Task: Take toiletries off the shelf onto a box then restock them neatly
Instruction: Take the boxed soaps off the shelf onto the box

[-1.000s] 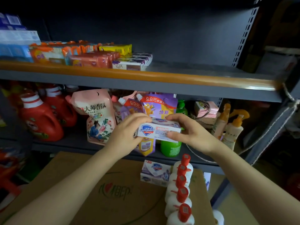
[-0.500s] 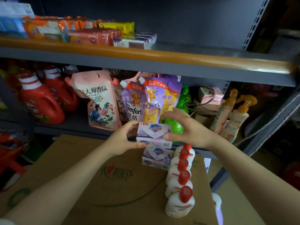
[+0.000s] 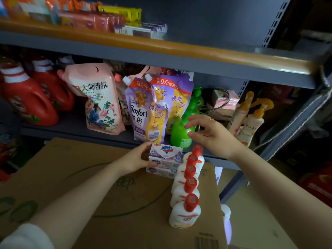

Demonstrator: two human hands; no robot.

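Your left hand (image 3: 138,159) grips the white-and-lilac cardboard soap box (image 3: 166,151), stacked on another atop the brown cardboard box (image 3: 89,177). It's likely light, rigid, smooth; pinch its short ends. Your right hand (image 3: 212,133) hovers released.

lower soap box (image 3: 161,172): mostly covered | top-shelf packs (image 3: 71,17): blurred, cropped | left hand (image 3: 138,159) fingertips: hidden
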